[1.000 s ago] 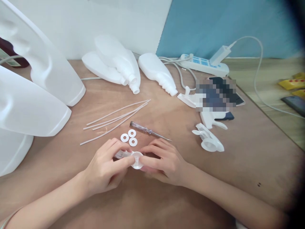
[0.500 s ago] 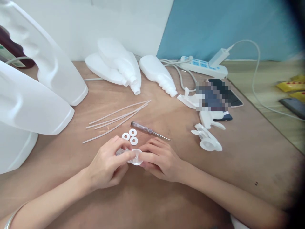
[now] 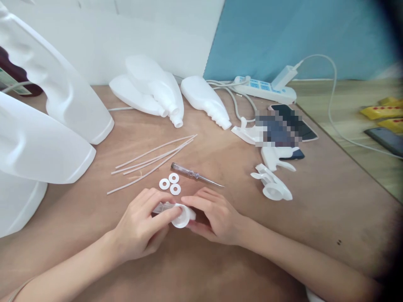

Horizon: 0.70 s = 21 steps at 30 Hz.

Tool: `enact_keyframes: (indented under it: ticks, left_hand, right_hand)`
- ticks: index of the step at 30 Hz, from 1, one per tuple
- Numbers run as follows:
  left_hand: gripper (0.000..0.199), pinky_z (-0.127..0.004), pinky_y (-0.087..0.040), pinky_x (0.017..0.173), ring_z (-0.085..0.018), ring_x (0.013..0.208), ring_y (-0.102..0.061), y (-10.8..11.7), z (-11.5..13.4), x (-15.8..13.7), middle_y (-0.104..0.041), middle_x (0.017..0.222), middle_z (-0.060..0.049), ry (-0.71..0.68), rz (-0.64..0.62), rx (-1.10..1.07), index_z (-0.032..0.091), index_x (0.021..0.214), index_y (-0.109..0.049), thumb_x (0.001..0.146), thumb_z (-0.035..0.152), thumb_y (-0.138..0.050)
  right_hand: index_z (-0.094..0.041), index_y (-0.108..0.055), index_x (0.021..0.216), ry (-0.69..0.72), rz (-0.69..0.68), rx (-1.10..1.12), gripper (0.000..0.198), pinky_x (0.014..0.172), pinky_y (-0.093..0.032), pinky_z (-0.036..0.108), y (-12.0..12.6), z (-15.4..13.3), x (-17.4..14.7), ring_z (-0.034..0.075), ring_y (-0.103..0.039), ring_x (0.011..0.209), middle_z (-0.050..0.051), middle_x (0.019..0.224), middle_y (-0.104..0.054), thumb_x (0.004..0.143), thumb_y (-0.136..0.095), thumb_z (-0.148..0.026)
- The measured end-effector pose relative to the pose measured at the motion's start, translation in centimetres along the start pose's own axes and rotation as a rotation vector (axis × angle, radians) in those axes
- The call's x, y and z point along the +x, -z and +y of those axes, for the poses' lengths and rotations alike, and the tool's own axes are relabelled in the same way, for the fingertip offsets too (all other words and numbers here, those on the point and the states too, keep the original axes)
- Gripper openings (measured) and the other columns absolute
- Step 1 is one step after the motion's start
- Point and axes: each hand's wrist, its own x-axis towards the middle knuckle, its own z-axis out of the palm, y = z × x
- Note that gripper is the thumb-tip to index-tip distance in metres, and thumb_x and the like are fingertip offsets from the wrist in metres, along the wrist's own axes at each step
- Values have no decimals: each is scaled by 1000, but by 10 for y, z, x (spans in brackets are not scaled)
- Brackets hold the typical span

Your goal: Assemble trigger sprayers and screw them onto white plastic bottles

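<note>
A white trigger spray head (image 3: pixel 184 223) is held between my two hands near the table's front, its round collar facing up toward me. My left hand (image 3: pixel 141 224) grips its clear left part, and the thumb presses into the collar's opening. From the right, my right hand (image 3: pixel 218 217) pinches the white end between thumb and fingers; part of the grip is hidden. Three white ring washers (image 3: pixel 160 184) lie just beyond my fingers. Behind them rests a screwdriver (image 3: pixel 185 171) with a clear handle. Several thin white tubes (image 3: pixel 147 167) are spread to the left.
Large white bottles (image 3: pixel 47 155) stand at the left. Smaller white bottles (image 3: pixel 204 98) lie along the back wall. More spray heads (image 3: pixel 273 188), a phone (image 3: pixel 308 130) and a power strip (image 3: pixel 264 90) with cables occupy the right side.
The spray head's collar has turned to face up more, and its white right end now shows. My right fingers have moved off the collar toward that end. The view has shifted slightly.
</note>
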Motion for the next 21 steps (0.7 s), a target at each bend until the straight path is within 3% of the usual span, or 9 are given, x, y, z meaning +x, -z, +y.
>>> enact_keyframes:
  ticks: [4,7,11,14,17,21]
  left_hand:
    - [37,-34,-41,65,-19,79,-50,0,0,0,-55,96,-11,-20,9,8,17,102,-52,70,0,-42]
    - [44,-35,-43,69,-20,84,-52,0,0,-4,-54,99,-12,-4,97,-49,15,111,-47,70,-2,-41]
    - [43,-35,-44,74,-20,89,-53,2,0,-7,-55,98,-10,203,229,-103,15,115,-39,74,1,-42]
    - [33,-35,-44,76,-20,90,-53,8,-4,-5,-55,95,-8,279,280,-33,16,109,-41,79,4,-37]
    - [26,-34,-44,74,-21,88,-53,19,-11,4,-54,95,-9,314,168,252,15,105,-44,80,8,-40]
    - [25,-35,-42,64,-25,80,-55,31,-18,11,-54,94,-13,394,-174,735,9,103,-50,82,18,-42]
  right_hand:
    - [-12,-46,109,-1,-43,-17,30,64,-46,29,2,-1,1,16,-57,72,7,91,-66,83,-51,-27]
    - [-13,-48,106,17,-74,-36,26,63,-46,29,3,-1,2,16,-56,70,6,87,-66,84,-49,-26]
    - [-13,-48,107,20,-58,-28,26,63,-45,29,5,-1,2,15,-56,70,7,92,-67,85,-49,-27]
    - [-13,-49,107,11,-59,-24,25,61,-45,28,6,-1,2,15,-55,68,6,90,-67,86,-48,-26]
    - [-13,-50,106,5,-74,-31,24,61,-44,28,7,-1,4,15,-55,68,6,88,-67,86,-47,-27]
    - [-11,-51,106,6,-70,-31,24,63,-45,28,9,-2,4,15,-55,69,7,87,-67,86,-47,-25]
